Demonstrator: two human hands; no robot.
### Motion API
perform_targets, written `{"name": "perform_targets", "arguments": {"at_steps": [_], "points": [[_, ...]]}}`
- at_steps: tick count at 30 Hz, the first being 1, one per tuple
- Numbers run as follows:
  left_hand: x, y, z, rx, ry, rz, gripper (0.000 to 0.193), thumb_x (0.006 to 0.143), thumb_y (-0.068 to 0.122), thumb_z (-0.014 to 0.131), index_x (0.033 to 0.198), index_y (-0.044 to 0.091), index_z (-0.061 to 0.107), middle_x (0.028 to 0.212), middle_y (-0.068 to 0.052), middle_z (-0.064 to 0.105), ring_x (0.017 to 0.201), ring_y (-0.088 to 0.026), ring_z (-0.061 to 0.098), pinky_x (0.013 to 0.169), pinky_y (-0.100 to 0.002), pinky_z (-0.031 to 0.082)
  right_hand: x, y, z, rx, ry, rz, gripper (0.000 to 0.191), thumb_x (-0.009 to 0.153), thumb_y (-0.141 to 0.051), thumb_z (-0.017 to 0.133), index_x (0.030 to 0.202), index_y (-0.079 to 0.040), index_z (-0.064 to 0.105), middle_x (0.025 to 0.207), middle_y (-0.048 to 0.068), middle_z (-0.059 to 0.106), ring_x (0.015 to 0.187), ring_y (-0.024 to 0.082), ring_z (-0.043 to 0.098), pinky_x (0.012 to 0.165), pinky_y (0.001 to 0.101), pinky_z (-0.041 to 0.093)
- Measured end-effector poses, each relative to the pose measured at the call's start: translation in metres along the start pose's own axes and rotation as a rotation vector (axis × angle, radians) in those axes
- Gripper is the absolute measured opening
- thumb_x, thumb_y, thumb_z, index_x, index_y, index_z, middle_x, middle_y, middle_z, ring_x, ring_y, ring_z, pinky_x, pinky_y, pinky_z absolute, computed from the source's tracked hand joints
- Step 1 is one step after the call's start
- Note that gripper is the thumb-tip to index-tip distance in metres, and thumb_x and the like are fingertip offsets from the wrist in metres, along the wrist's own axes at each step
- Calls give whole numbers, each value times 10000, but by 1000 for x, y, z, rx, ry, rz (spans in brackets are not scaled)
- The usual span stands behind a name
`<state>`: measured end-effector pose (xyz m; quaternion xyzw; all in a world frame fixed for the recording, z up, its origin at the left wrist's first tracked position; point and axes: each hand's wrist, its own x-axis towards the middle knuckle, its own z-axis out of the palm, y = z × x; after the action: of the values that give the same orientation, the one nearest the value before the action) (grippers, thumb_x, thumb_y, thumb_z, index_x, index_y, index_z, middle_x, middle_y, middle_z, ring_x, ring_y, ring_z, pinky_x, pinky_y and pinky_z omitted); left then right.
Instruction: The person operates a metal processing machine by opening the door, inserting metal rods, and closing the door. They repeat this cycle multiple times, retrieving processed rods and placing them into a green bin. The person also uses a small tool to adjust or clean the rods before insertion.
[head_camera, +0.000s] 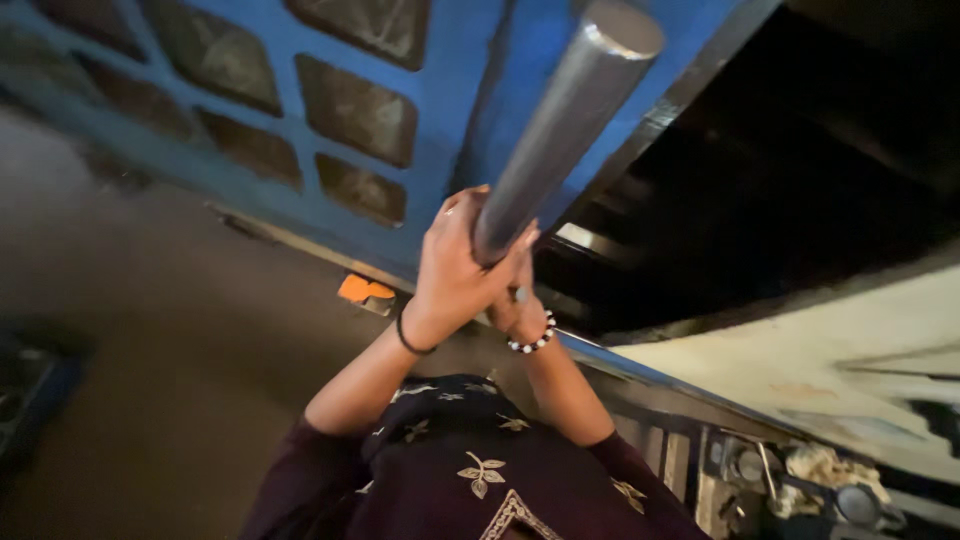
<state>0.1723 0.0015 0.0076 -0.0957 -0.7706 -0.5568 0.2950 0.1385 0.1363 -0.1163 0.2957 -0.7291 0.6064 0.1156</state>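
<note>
Head view was tilted hard. Biggest thing was the blue metal frame (440, 120) with diamond-shaped cut-outs, running behind and above my fingers. Beyond the fingers to the right, a dark opening (800, 150) in the machine; couldn't make out what was inside. Below that, a pale flat surface (800, 370) with a shiny rail (620, 362) along its edge, passing just under my right wrist.

The grey steel bar (560, 130), thick and round, stuck up and away from my fingers, flat end face at the top. Its lower end sat in my grip.

My left hand (455, 270) was wrapped fully closed around the bar's lower end, fingers curled over it, thin black band on the wrist. My right hand (515, 305) was tucked right behind the left, touching it, mostly hidden; couldn't tell how tightly it gripped the bar. White and dark bead bracelet (533, 343) on that wrist.

Small orange block (365, 290) sat on the frame's lower edge, left of my fingers, well clear of them.
</note>
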Motion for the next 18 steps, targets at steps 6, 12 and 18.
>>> {"name": "perform_targets", "arguments": {"at_steps": [6, 12, 18], "points": [[-15, -29, 10, 28, 67, 21, 466, 859, 259, 829, 1190, 11, 615, 1088, -196, 690, 1108, -424, 644, 963, -473, 523, -9, 23, 7, 34, 5, -7, 501, 1033, -431, 602, 1317, -46, 452, 997, 54, 439, 887, 184, 387, 806, 323, 323], [-23, -43, 11, 68, 71, 38, 411, 865, 308, 799, 1115, 33, 623, 980, -160, 684, 1023, -375, 660, 1013, -452, 513, -17, 39, 18, 75, 2, 6, 460, 1034, -421, 600, 1273, -49, 474, 898, 38, 462, 786, 161, 411, 730, 312, 351], [-29, -32, -1, 135, 106, 81, 358, 841, 291, 764, 1098, 67, 653, 899, -91, 682, 946, -291, 693, 1169, -460, 415, -35, 26, 28, 112, 87, 74, 421, 1034, -411, 599, 1230, -53, 497, 798, 23, 485, 684, 138, 436, 654, 301, 379]]}}
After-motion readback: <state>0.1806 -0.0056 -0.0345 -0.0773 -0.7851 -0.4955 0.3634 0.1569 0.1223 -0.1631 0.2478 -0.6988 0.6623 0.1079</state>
